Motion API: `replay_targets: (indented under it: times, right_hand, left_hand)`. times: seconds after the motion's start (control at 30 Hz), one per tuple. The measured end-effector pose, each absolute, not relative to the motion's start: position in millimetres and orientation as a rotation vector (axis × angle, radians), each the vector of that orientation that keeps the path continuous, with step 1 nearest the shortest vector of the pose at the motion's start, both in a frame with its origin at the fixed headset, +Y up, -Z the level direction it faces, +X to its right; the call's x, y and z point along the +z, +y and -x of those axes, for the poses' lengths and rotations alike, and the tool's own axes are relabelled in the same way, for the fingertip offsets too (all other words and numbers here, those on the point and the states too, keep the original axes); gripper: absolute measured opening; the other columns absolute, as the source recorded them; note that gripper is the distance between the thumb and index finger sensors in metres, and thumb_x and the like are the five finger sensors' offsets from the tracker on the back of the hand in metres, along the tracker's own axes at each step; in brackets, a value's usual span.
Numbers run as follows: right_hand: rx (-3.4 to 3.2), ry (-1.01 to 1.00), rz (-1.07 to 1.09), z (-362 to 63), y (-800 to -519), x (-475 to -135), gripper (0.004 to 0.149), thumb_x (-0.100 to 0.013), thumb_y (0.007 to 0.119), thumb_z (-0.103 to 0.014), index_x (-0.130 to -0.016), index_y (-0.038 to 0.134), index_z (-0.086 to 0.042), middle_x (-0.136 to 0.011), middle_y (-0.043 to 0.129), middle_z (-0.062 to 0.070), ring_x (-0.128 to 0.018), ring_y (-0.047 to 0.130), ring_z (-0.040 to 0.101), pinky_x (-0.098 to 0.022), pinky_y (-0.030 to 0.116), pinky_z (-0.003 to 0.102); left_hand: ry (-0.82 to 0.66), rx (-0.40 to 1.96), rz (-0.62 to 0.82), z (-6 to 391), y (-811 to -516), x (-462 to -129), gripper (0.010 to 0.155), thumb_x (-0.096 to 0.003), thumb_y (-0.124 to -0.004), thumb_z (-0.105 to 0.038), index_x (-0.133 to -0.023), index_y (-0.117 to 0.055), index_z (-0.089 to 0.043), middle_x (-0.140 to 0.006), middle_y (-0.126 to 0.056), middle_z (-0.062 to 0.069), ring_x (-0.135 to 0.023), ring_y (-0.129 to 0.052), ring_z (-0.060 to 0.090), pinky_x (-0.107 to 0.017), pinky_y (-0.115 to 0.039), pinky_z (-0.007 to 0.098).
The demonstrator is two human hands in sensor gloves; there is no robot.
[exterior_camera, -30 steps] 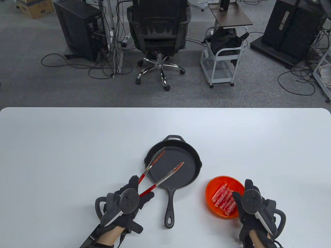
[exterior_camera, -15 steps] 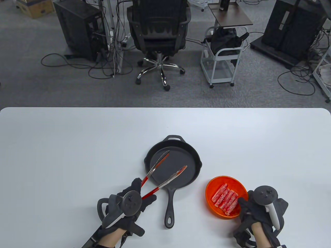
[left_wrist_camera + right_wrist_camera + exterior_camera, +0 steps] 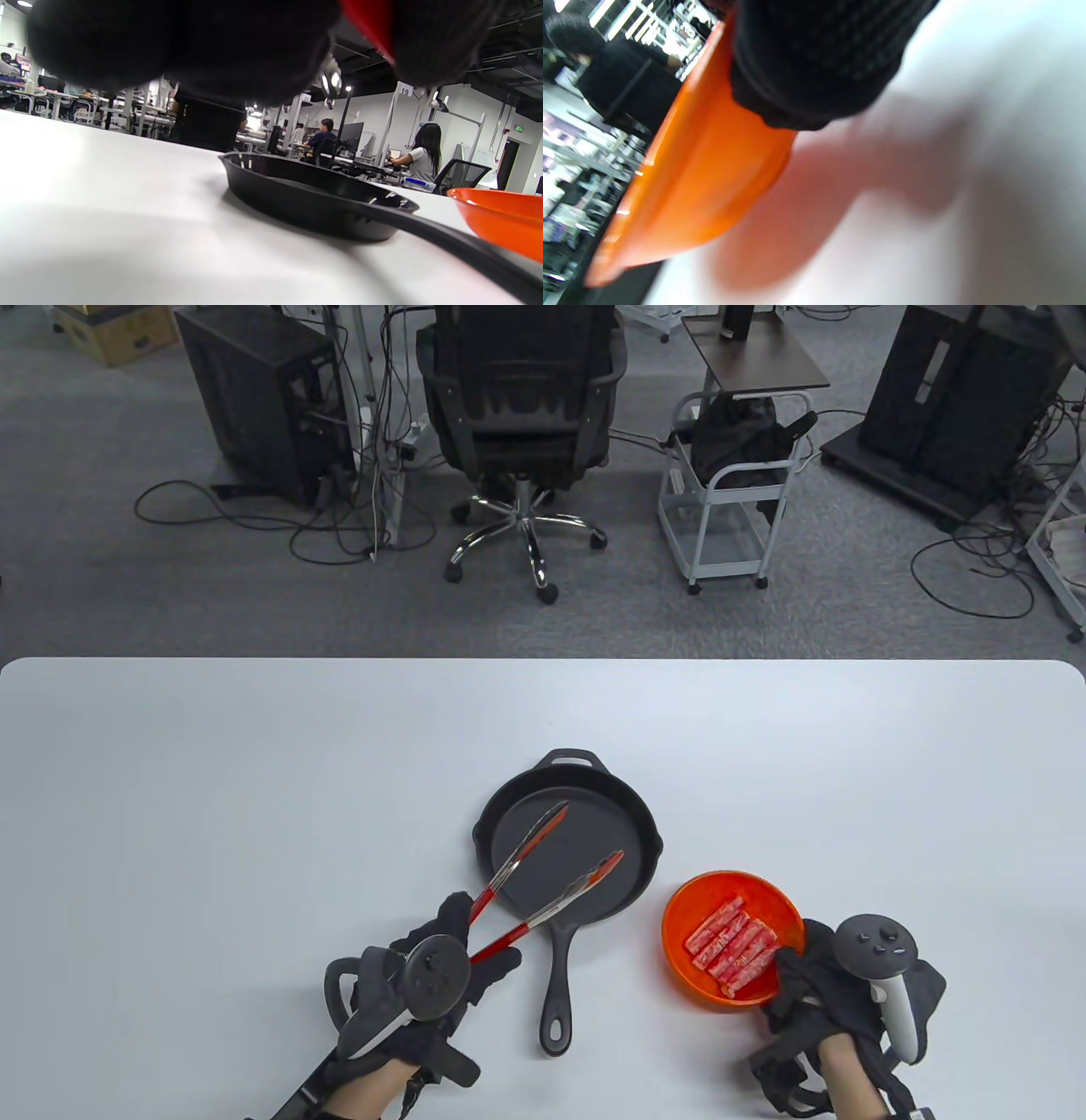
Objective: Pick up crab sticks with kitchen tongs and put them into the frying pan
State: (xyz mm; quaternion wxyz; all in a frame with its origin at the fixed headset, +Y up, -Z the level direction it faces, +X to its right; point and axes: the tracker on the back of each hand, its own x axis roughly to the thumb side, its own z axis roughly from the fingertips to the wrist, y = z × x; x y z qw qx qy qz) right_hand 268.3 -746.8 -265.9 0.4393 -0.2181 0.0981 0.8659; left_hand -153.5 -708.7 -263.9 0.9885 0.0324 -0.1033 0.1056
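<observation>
Black frying pan [image 3: 567,848] sits under spread tongs [image 3: 543,882] (left hand [image 3: 433,976] gripping); right hand [image 3: 836,993] grips bowl [image 3: 687,976].

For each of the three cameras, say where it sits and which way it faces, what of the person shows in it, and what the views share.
Table view: high above, looking down at the table; shows the left hand holding the tongs and the right hand at the orange bowl.
Left wrist view: low by the table, facing the frying pan; dark gloved fingers on top.
Right wrist view: tilted, close to the bowl's outer wall; a gloved finger on its rim.
Shared: all three show the bowl; table and left wrist views show the pan.
</observation>
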Motion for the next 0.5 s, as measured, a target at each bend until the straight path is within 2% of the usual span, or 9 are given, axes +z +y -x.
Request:
replay_targets:
  times: [0.23, 0.5]
  right_hand:
    - [2.089, 0.113, 0.443, -245, -729, -271, 0.061, -0.056, 0.062, -0.023, -0.11, 0.039, -0.006, -0.096, 0.074, 0.026, -0.028, 0.103, 0.016, -0.01, 0.096, 0.009]
    - [2.074, 0.071, 0.391, -212, -717, -284, 0.062, -0.056, 0.062, -0.023, -0.11, 0.038, -0.006, -0.097, 0.073, 0.027, -0.028, 0.103, 0.018, -0.01, 0.096, 0.01]
  left_hand:
    - [-0.244, 0.248, -0.096, 147, -698, -263, 0.093, -0.05, -0.071, -0.081, -0.11, -0.063, -0.01, -0.062, -0.097, -0.005, -0.018, -0.099, 0.004, -0.021, -0.091, 0.032]
    - [-0.3, 0.147, -0.147, 127, -688, -260, 0.089, -0.0513, -0.07, -0.079, -0.107, -0.066, -0.01, -0.059, -0.097, -0.008, -0.017, -0.098, 0.004, -0.02, -0.091, 0.032]
